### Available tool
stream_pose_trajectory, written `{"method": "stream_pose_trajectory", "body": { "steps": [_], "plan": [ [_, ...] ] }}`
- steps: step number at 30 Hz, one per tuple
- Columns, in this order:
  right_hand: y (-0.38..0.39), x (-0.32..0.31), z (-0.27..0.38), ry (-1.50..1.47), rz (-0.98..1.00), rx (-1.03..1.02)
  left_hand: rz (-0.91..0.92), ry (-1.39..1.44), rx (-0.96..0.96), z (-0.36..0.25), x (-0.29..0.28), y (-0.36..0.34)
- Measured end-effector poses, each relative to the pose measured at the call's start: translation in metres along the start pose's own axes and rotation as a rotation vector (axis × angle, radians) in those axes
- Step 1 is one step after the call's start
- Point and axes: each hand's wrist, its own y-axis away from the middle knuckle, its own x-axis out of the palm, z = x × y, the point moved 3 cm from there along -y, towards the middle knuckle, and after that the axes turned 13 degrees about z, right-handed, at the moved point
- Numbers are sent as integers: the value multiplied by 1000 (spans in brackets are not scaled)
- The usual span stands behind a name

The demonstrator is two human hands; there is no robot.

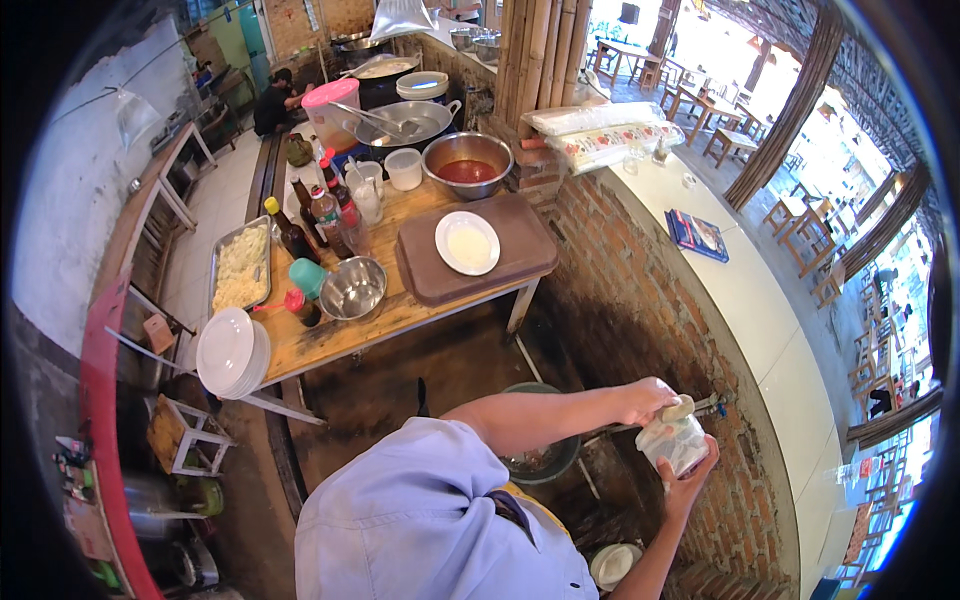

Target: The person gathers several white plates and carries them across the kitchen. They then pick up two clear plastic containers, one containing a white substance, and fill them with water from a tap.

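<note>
My right hand [693,468] is wrapped round a translucent white plastic tub [672,442] from its right and lower side. At the tub's upper end, the fingers of my left hand [650,400] close on a small tan pad-like piece [680,407]; its exact kind is unclear. Just beyond both hands, a metal tap [712,406] sticks out of the brick wall. Below my left forearm stands a dark round basin [570,455], partly hidden by the arm. A pale round container [614,562] rests low down, left of my right forearm.
A wooden table [400,215] holds bottles, a steel bowl [354,288], stacked white plates [228,350], a tray of pale food [240,265] and a brown board [420,265] bearing a plate. The brick wall [640,280] with its pale counter [740,310] bounds the right side. Behind, a person crouches [272,105].
</note>
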Motion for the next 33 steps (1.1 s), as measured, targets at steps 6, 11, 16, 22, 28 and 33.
{"method": "stream_pose_trajectory", "body": {
  "steps": [6, 11, 16, 22, 28, 33],
  "plan": [
    [-3, 5, -20, -1147, 21, 422, 121, -644, 272, 6, 8, 20],
    [8, 17, -23, -782, 127, 285, 75, -655, 90, 12, 0, 37],
    [23, 14, -2, 104, 68, -97, -72, -263, 5, 21, 1, 41],
    [59, -10, -32, -1337, 108, 356, 17, -994, 235, 61, 55, 49],
    [90, 6, -54, -620, 185, 66, -233, -461, -47, 92, 41, 66],
    [98, 13, -47, -352, 48, -79, -242, -341, 41, 92, 43, 77]
  ]
}}
